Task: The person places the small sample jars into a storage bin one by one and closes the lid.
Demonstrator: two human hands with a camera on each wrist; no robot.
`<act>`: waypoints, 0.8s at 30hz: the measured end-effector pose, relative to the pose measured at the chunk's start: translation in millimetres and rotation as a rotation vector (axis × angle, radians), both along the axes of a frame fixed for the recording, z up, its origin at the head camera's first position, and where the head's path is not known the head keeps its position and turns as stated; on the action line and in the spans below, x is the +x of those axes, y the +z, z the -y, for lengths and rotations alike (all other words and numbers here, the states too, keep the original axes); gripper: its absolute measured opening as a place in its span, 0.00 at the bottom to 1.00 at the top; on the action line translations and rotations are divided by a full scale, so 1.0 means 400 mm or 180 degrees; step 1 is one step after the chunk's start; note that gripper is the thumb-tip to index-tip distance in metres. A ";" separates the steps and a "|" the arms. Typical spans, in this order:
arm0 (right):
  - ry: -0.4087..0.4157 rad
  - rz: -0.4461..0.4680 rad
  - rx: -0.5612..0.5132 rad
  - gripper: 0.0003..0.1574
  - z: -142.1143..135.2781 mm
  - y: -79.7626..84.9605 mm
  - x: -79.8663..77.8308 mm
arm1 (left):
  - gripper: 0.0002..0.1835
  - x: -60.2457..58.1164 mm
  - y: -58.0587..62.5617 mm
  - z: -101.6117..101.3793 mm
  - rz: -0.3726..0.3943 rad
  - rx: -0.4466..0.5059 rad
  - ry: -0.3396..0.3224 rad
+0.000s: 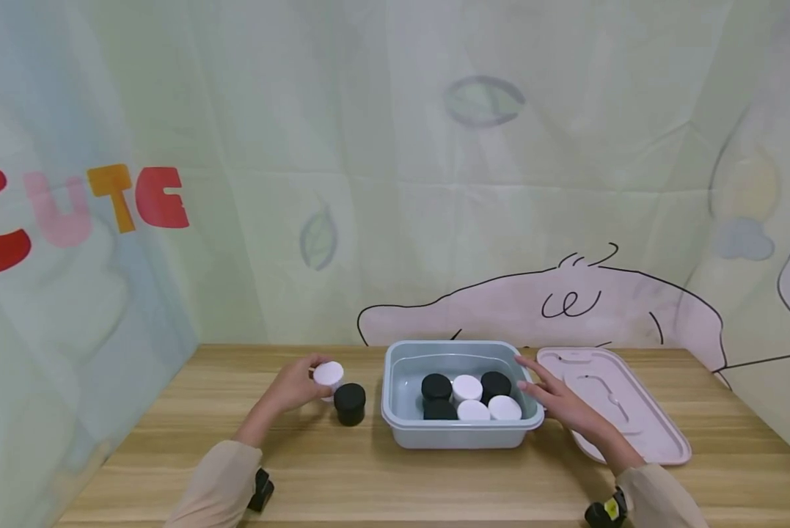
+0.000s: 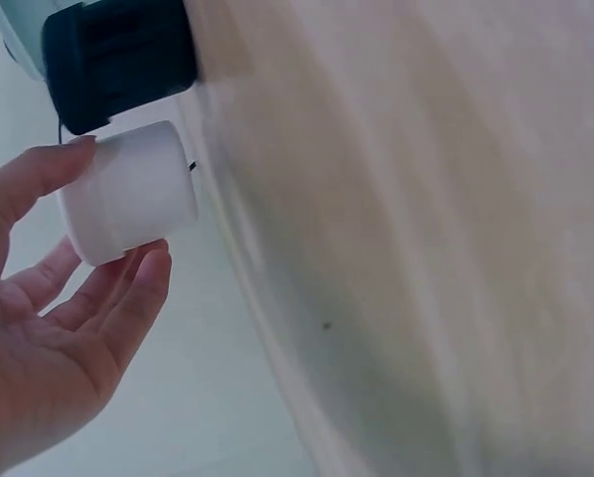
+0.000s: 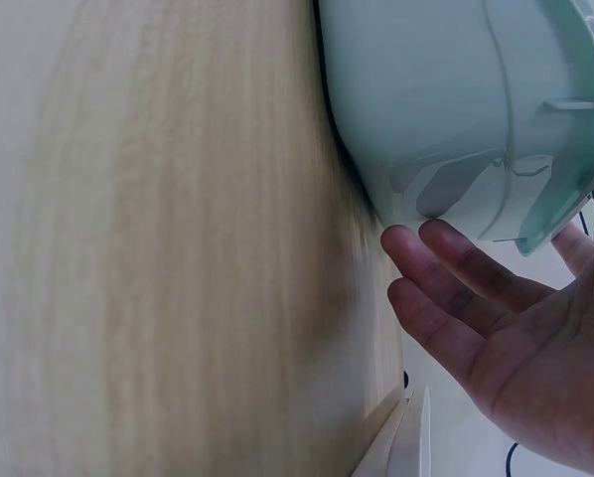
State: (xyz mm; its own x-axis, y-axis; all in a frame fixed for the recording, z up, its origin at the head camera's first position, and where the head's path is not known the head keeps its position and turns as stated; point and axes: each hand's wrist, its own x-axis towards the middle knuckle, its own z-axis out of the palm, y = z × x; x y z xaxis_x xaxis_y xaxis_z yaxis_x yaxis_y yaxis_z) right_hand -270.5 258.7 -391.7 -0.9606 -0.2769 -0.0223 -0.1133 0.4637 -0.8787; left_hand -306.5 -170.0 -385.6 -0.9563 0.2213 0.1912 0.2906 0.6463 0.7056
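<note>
My left hand [image 1: 294, 384] pinches a small white round jar [image 1: 329, 375] between thumb and fingers, left of the tub. In the left wrist view the white jar [image 2: 138, 191] lies between thumb and fingertips, close to the table surface. A black jar [image 1: 350, 405] stands right beside it. My right hand [image 1: 562, 402] rests at the right rim of a pale blue-grey plastic tub [image 1: 461, 438], its fingers spread. Seen from the right wrist, those fingers are loosely extended along the tub's outer wall [image 3: 426, 99]. Several black and white jars stand inside the tub.
A pink lid [image 1: 655, 433] lies on the wooden table [image 1: 342, 484], right of the tub and partly behind my right hand. A printed cloth backdrop [image 1: 408, 220] hangs along the table's back edge.
</note>
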 end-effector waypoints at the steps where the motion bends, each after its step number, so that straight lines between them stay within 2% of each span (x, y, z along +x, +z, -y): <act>1: 0.0004 0.0000 0.0004 0.37 0.000 0.000 0.000 | 0.25 0.002 0.004 0.000 0.0015 0.0011 0.0044; 4: -0.0011 0.0011 0.0011 0.37 0.000 -0.002 -0.001 | 0.26 0.006 0.018 0.002 -0.0005 0.0044 0.0086; 10: 0.0020 0.0009 0.0009 0.37 -0.001 -0.003 -0.003 | 0.26 0.014 0.051 -0.002 -0.0208 0.0061 0.0101; 15: -0.0024 0.0023 -0.0003 0.37 -0.001 -0.006 -0.006 | 0.26 0.024 0.078 -0.014 -0.0226 0.0078 0.0103; 20: -0.0063 0.0033 -0.0005 0.37 -0.001 -0.010 -0.009 | 0.25 0.028 0.098 -0.036 -0.0341 0.0074 0.0106; 24: -0.0056 0.0025 -0.0005 0.37 -0.001 -0.010 -0.009 | 0.25 0.033 0.112 -0.066 -0.0423 0.0183 0.0009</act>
